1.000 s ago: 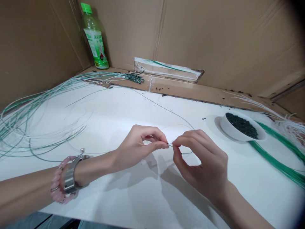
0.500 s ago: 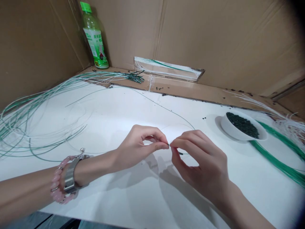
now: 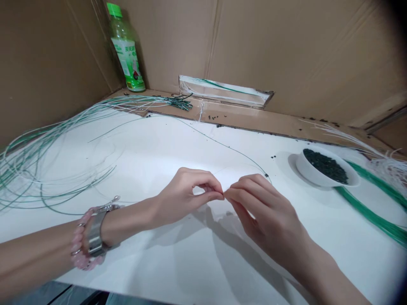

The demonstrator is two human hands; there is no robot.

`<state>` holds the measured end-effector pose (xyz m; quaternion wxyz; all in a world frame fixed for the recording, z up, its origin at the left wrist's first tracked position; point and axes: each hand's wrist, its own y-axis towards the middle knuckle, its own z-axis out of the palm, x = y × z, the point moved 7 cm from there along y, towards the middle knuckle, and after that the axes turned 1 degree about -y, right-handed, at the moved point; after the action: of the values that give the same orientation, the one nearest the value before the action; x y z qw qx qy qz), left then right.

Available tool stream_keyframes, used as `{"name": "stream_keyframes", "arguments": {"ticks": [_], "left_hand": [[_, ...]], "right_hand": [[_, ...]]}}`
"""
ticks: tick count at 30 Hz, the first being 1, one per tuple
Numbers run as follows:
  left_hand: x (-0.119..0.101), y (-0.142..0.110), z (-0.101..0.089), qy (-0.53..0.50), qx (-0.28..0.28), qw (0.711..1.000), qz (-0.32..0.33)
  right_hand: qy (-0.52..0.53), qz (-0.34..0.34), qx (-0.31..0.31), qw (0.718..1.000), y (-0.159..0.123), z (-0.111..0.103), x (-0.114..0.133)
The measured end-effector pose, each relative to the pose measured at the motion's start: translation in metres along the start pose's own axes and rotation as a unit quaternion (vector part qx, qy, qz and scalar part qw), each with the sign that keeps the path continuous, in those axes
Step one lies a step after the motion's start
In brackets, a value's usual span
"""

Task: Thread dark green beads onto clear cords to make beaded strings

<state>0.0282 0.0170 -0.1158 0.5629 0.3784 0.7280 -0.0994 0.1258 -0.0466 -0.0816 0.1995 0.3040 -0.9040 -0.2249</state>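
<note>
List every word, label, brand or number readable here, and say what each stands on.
"天天": large characters on the label of the plastic drink bottle, slightly blurred.
The smaller print on that label is too small and blurred to read.
No other text can be read, including on the cardboard walls and the white bowl.

A thin dark green wire point(image 3: 229, 146) lies in a long, shallow curve above the white table point(image 3: 159, 262), and it is very fine. A small dark granule point(image 3: 266, 175) sits on it near the right hand's fingers point(image 3: 241, 195). From there the wire goes behind these fingers. Its end is hidden where they press together with the left hand's fingers point(image 3: 210, 195).
</note>
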Motion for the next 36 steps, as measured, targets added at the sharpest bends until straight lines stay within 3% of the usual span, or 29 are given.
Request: {"name": "stream_keyframes", "arguments": {"ticks": [4, 10, 19, 25, 32, 34, 36], "left_hand": [[0.002, 0.000, -0.002, -0.015, -0.013, 1.000, -0.010], [0.003, 0.000, -0.003, -0.057, -0.021, 0.998, -0.030], [0.003, -0.001, -0.004, 0.023, -0.046, 0.999, -0.007], [0.003, 0.000, -0.009, 0.068, -0.071, 0.995, 0.001], [0.002, -0.001, -0.009, 0.085, -0.036, 0.996, 0.009], [-0.001, 0.005, -0.012, 0.060, -0.019, 0.998, 0.016], [-0.004, 0.020, -0.020, 0.017, -0.037, 0.999, 0.021]], "right_hand": [[0.096, 0.071, -0.057, 0.991, 0.000, -0.006, -0.012], [0.164, 0.134, -0.079, 0.974, -0.003, -0.007, -0.026], [0.166, 0.200, -0.002, 0.966, -0.003, 0.016, -0.030], [0.120, 0.251, 0.038, 0.960, -0.005, 0.016, -0.040], [0.224, 0.236, -0.026, 0.945, -0.001, 0.013, -0.035], [0.255, 0.244, -0.060, 0.934, 0.000, 0.012, -0.036], [0.290, 0.246, -0.106, 0.919, 0.000, 0.008, -0.036]]}}
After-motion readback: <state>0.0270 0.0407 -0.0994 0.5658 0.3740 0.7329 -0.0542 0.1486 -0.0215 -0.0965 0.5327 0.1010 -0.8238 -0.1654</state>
